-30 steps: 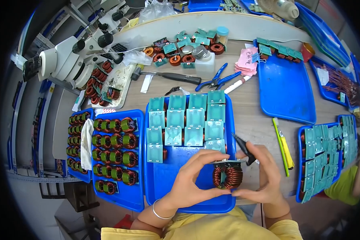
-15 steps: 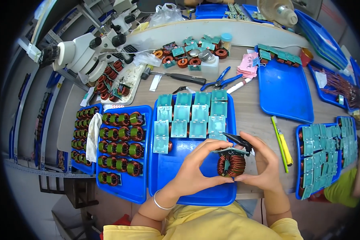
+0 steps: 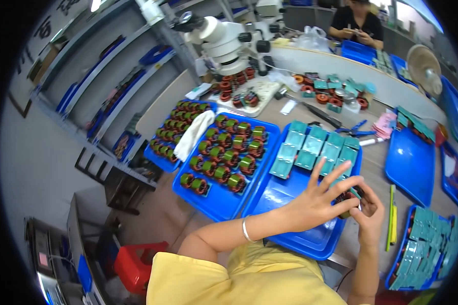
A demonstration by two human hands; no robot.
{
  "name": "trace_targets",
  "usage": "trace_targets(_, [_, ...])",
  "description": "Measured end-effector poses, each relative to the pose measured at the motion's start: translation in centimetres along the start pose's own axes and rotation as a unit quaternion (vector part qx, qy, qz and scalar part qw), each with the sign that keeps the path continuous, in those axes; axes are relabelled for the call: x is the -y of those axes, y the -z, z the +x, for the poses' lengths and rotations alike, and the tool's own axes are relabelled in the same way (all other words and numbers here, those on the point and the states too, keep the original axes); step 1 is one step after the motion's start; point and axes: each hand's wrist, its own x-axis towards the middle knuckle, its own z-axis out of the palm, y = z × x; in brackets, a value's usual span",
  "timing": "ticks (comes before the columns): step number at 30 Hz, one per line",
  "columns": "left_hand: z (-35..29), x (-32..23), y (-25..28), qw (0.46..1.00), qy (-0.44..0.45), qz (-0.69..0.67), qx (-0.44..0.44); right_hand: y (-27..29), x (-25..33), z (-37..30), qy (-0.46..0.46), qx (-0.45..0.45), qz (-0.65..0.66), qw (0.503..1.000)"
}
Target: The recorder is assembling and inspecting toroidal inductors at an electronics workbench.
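Note:
A copper-wound toroidal coil (image 3: pixel 345 199) on a small green circuit board is between my two hands, over the right side of a blue tray (image 3: pixel 277 197). My left hand (image 3: pixel 315 199) pinches it from the left with thumb and forefinger, the other fingers spread upward. From the right, my right hand (image 3: pixel 370 209) curls its fingers and thumb around it. My fingers cover much of the coil. In the tray's far half, coils lie under green boards (image 3: pixel 310 147) in several rows. The black pointed tool is not visible now.
To the left, a blue tray (image 3: pixel 216 203) holds green-topped coils, with a white cloth (image 3: pixel 194 134) beside it. Blue-handled pliers (image 3: pixel 356 131) and a hammer (image 3: pixel 320 116) lie beyond. Right are a yellow cutter knife (image 3: pixel 394 223) and stacked boards (image 3: pixel 422 244). A person (image 3: pixel 359 25) sits opposite.
The view has swung left, so the trays appear farther right and tilted. My left hand's fingers have spread upward, and the coil has been turned in my hands. The black pointed tool has gone from sight.

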Motion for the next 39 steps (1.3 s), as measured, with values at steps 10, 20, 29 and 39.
trace_targets(10, [-8.1, 1.3, 12.9, 0.958, 0.279, 0.057, 0.027, 1.1, 0.2, 0.7, 0.098, -0.019, -0.093, 0.991])
trace_targets(20, [-17.4, 4.5, 16.0, 0.881, 0.415, 0.15, 0.17, 0.8, 0.1, 0.9, 0.081, -0.028, -0.112, 0.99])
trace_targets(29, [-14.1, 4.1, 14.9, 0.876, 0.427, 0.179, 0.135, 0.9, -0.2, 1.2, 0.073, -0.046, -0.104, 0.991])
trace_targets(39, [-6.8, 6.5, 1.4, 0.903, 0.386, 0.177, 0.073, 1.0, -0.5, 1.4, 0.075, -0.038, -0.115, 0.99])
